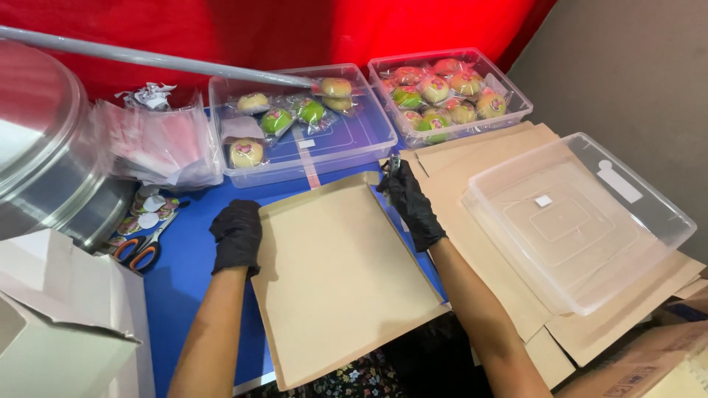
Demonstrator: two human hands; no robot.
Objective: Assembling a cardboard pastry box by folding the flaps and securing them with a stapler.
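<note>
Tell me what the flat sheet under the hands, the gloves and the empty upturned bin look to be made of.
Flat sheet: brown cardboard, matte, creased edge folds. Gloves, on left hand and right hand: thin black rubbery material, probably nitrile, slightly wrinkled. Upturned bin: clear rigid plastic, glossy, see-through.

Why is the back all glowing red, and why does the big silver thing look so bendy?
In the head view, the red backdrop is lit so brightly that it glows and loses detail; the wide lens curves the silver drum at the left edge; the clear lid shows soft glare; the left hand casts a shadow on the blue table beside the cardboard sheet, which looks sharp.
</note>
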